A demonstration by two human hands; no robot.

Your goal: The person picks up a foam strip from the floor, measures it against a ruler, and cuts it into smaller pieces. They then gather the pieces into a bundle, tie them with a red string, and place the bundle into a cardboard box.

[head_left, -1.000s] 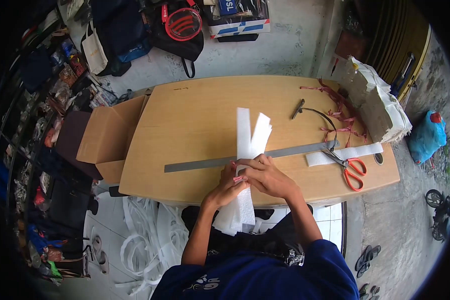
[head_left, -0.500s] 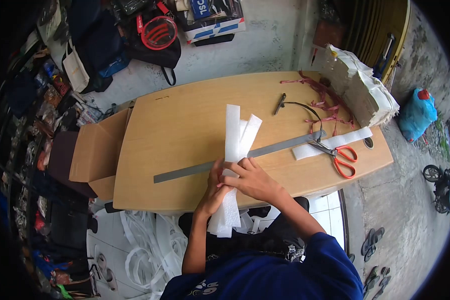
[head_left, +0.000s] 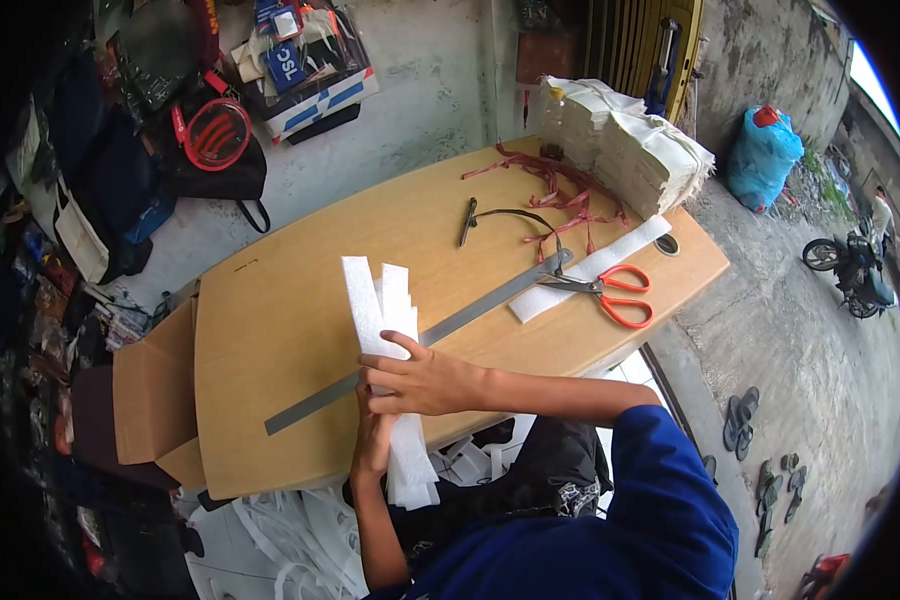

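A bundle of white foam strips (head_left: 366,305) stands over the near edge of the table, its upper ends fanned apart and its lower ends hanging past the edge. My left hand (head_left: 373,440) grips the bundle from below, its fingers partly hidden behind the strips and the other hand. Across the front of the strips lies my right hand (head_left: 420,378), fingers wrapped round the bundle. Behind them a grey metal ruler (head_left: 470,312) runs diagonally over the tabletop. To the right, orange-handled scissors (head_left: 622,294) rest partly on a single white foam strip (head_left: 590,268).
The wooden table (head_left: 290,300) carries tangled dark red ties (head_left: 570,190), a black cord (head_left: 525,216) and a stack of white cloth (head_left: 640,150). An open cardboard box (head_left: 155,385) adjoins the left edge. White strips (head_left: 290,540) lie heaped on the floor.
The camera view has turned right, so the table and hands appear further left. Both hands still hold the bundle. The right hand now lies flatter across it, and the strips' tops lean slightly left.
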